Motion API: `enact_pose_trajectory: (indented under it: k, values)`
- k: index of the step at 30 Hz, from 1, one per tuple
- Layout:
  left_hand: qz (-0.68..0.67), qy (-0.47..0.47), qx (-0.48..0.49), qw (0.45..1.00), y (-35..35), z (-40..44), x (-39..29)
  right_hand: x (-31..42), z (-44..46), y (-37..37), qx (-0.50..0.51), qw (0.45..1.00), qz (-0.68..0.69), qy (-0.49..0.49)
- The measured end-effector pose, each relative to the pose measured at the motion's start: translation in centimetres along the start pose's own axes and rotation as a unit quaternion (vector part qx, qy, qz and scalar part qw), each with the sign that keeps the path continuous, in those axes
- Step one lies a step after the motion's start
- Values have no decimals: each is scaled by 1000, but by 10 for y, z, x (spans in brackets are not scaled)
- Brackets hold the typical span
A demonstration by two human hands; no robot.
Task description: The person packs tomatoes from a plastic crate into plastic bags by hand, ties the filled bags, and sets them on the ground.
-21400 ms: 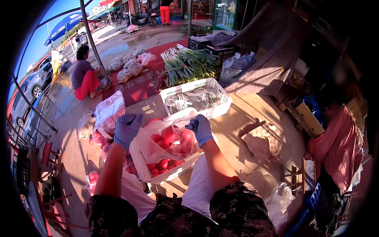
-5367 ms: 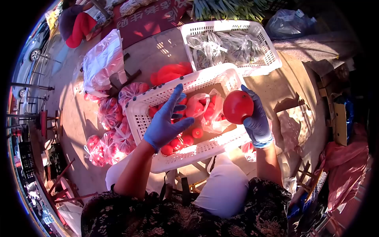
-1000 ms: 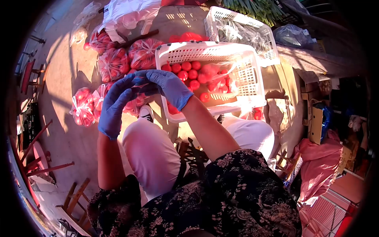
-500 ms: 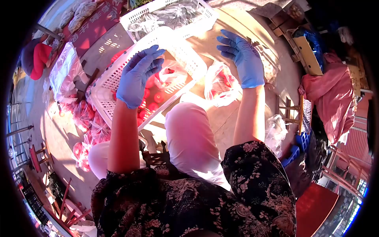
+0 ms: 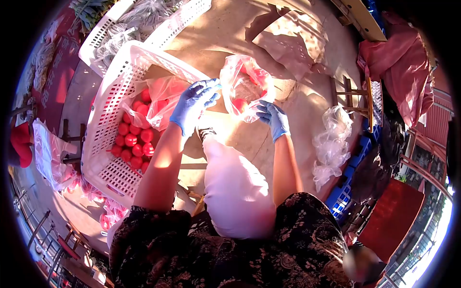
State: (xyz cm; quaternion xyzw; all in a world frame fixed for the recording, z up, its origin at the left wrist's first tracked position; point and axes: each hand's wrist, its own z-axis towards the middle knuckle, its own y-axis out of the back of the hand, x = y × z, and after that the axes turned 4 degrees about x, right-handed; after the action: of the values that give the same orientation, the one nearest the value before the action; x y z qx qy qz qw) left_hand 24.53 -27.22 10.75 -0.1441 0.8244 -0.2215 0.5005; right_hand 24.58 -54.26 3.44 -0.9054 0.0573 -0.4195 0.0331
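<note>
A clear plastic bag (image 5: 229, 98) with red, round fruit that look like tomatoes inside stands open-mouthed on the ground before my knee. My left hand (image 5: 194, 104), in a blue glove, has its fingertips closed at the bag's left rim. At the lower right rim, my right hand (image 5: 274, 120), also gloved in blue, pinches the plastic. Left of my left hand is a white perforated crate (image 5: 98, 113) of loose tomatoes (image 5: 137, 139). Another plastic bag (image 5: 165, 96) lies on top of them, partly hidden behind my left hand.
A second white crate (image 5: 93, 48) holding bagged goods stands behind the first. Crumpled clear bags (image 5: 332, 144) lie on the ground at right, near blue crates (image 5: 343, 192). Filled red bags (image 5: 113, 213) sit at left. A person in red (image 5: 20, 144) is at the far left.
Both hands have come down from the air, each to one side of the bag's rim, and closed on it. The view has shifted, showing more of the tomato crate.
</note>
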Motion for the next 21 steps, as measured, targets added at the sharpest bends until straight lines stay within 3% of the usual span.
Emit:
enact_pose_trajectory:
  k: [3, 4, 6, 8, 10, 11, 14, 15, 16, 18, 19, 21]
  values:
    - [-12, 75, -35, 996, -4, 28, 11, -33, 35, 3, -49, 996, -43, -65]
    - [54, 21, -25, 998, -4, 37, 16, -41, 48, 2, -73, 988, -77, -108]
    - [177, -52, -92, 979, -12, 56, 32, -53, 72, 8, -85, 956, -185, -210]
    - [360, -120, -96, 920, -16, 85, 32, -46, 77, -3, -120, 952, -91, -267]
    - [481, -202, -130, 843, -21, 122, 44, -56, 93, 3, -139, 957, 26, -252]
    - [570, -146, -166, 791, -26, 138, 49, -64, 103, 9, -149, 955, 85, -242]
    - [650, 26, -212, 729, -30, 171, 54, -69, 119, 31, -88, 975, 187, -84]
    - [649, 122, -165, 733, -27, 178, 46, -59, 114, 37, -98, 970, 209, -76]
    - [701, 164, -142, 680, -16, 191, 56, -54, 109, 39, -165, 958, 233, -29]
    - [687, 153, -59, 708, 0, 206, 66, -38, 96, 53, -119, 951, 285, 22]
    - [666, 128, -55, 733, -5, 203, 59, -24, 87, 57, -25, 948, 313, 52]
    - [619, 79, -46, 780, -13, 194, 54, -16, 71, 59, -8, 926, 366, 88]
